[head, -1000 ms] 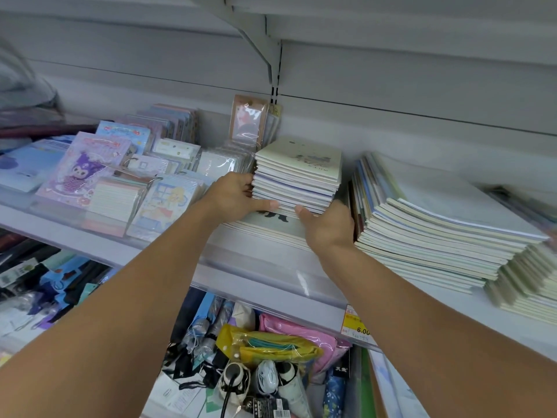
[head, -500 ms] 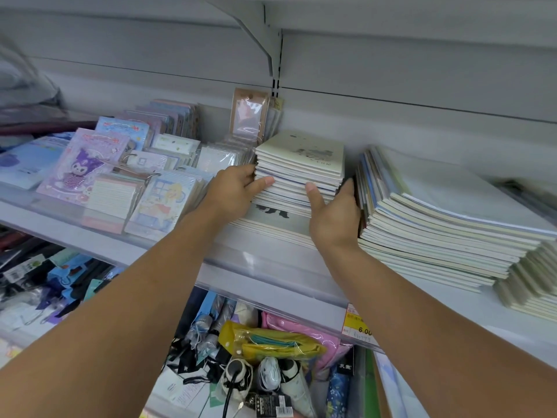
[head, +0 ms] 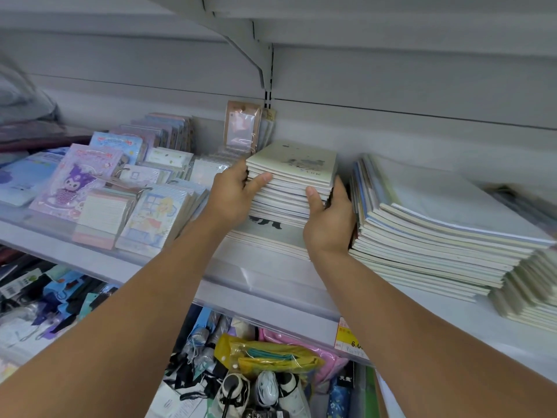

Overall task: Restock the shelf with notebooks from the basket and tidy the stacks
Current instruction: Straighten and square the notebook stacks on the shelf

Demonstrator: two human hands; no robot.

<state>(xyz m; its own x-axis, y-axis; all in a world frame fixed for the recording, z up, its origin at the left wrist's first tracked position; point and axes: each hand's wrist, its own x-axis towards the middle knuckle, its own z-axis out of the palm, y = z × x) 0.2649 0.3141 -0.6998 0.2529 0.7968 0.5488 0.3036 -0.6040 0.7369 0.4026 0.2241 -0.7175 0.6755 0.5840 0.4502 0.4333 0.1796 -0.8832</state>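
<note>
On the white shelf (head: 271,285), at about twelve o'clock from the person's chest, a short pile of cream-covered notebooks (head: 297,179) sits on top of a wider, flatter stack with dark lettering on its cover (head: 265,229). The left hand (head: 233,193) clamps the pile's left edge, thumb laid along the front and the other fingers tucked behind the corner; the right hand (head: 330,221) grips the right front corner, thumb up against the page edges, fingers wrapped round the side and mostly hidden in the gap beside the neighbouring stack. At three o'clock of the held pile stands a taller, fanned stack of large notebooks (head: 437,224), its edges stepped and uneven, and further out at four o'clock another slumped stack (head: 530,297) leans at the frame edge. At nine o'clock lie packaged character notepads (head: 75,179) and ring-bound pads (head: 99,214), overlapping loosely. The basket is not in view, so how much stock remains in it cannot be told. Judging from the layout, the cream pile looks placed but not yet squared: it sits slightly skewed over the stack beneath. The restocking of this spot appears largely done, while the tidying seems barely begun, since the right-hand stacks are splayed and would want aligning next.
</note>
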